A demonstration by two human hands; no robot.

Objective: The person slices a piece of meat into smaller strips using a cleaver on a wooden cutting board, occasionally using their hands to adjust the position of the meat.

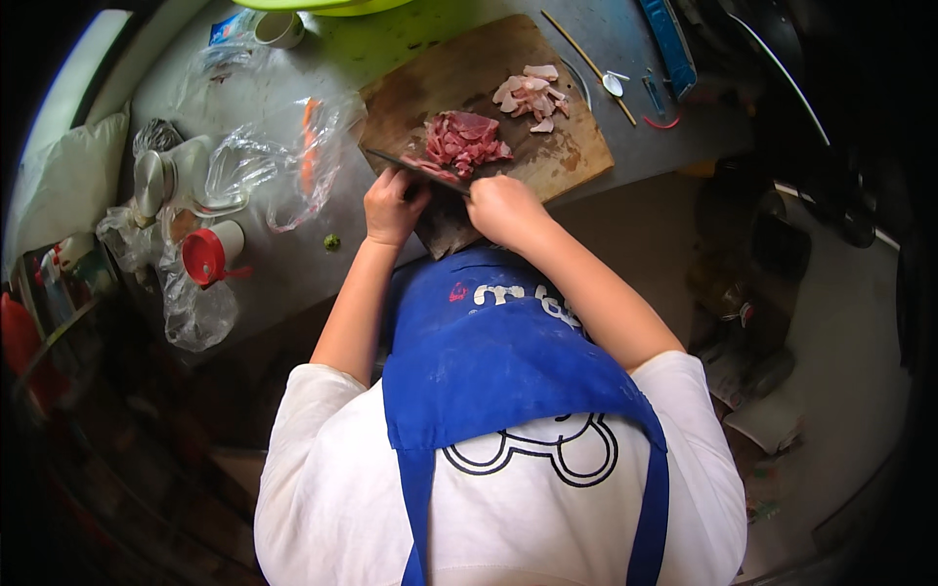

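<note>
A wooden cutting board (401,88) lies on the metal counter in front of me. My right hand (506,209) grips a knife (418,168), its dark blade pointing left across the board's near part. Just behind the blade is my left hand (395,207), fingers curled against the board; whatever they press on is hidden. Thin slices of red meat lie along the far side of the blade, beside a heap of sliced red meat (467,140). Farther back on the right, pale, fatty pieces of meat (532,96) form a separate pile.
Left of the board, clear plastic bags (244,161) surround an orange strip (310,142). A red-lidded jar (207,252) lies near the counter's left front. A paper cup (279,30) and a green basin (337,6) stand at the back. Right lie a chopstick (588,66) and white spoon (613,85).
</note>
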